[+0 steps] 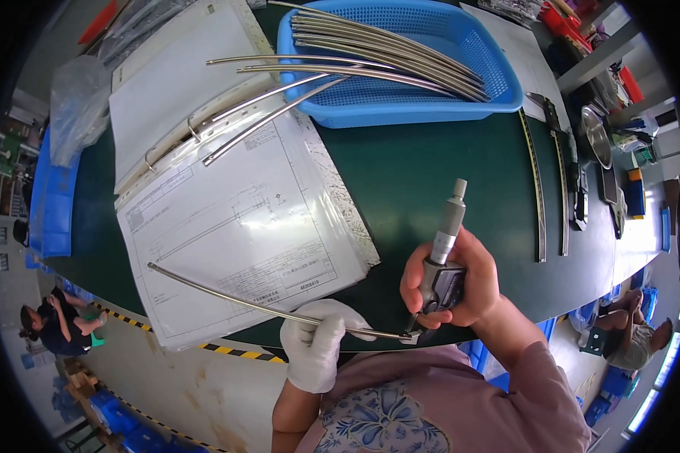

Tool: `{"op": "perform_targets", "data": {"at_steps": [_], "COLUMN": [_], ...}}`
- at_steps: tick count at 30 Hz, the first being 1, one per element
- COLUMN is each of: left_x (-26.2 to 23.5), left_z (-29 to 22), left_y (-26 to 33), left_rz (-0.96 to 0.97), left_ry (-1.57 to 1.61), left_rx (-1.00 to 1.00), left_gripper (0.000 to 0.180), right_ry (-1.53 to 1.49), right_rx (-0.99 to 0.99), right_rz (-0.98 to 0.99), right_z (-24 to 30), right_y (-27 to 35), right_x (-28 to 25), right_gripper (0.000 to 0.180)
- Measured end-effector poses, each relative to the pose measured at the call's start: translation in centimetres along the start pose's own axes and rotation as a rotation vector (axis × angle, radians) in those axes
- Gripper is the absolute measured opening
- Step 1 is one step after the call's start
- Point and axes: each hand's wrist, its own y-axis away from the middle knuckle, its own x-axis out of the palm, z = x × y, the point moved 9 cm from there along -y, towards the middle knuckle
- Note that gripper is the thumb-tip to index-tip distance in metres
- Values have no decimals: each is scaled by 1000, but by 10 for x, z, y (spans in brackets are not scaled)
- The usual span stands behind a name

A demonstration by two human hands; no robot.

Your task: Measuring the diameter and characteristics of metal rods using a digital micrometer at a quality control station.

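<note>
My left hand point(315, 346), in a white glove, is closed around a thin metal rod point(227, 299) that lies across the near edge of the drawings. In my bare right hand point(461, 283) is a micrometer point(440, 275), its silver thimble pointing up and away from me. The rod's right end reaches the micrometer's jaws below my right hand; whether they touch it I cannot tell. A ring binder with technical drawings in clear sleeves point(227, 226) lies open beyond my left hand.
A blue plastic basket point(408, 113) at the back holds several metal rods point(385, 53); some stick out over the binder. Steel rulers point(535, 189), a caliper point(551, 113) and a metal bowl point(595, 136) lie at the right. Two people sit farther off, one on each side.
</note>
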Motion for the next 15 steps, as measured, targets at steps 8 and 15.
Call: {"op": "perform_targets", "data": {"at_steps": [8, 15], "left_x": [2, 2], "left_z": [1, -1], "left_y": [0, -2], "left_rz": [-23, -11], "left_ry": [-73, -79], "left_rx": [10, 62], "left_gripper": [14, 15], "right_ry": [-59, -8], "right_rx": [43, -16], "right_rz": [69, 116], "right_z": [-3, 1], "right_y": [0, 1], "right_x": [4, 5], "right_gripper": [70, 75]}}
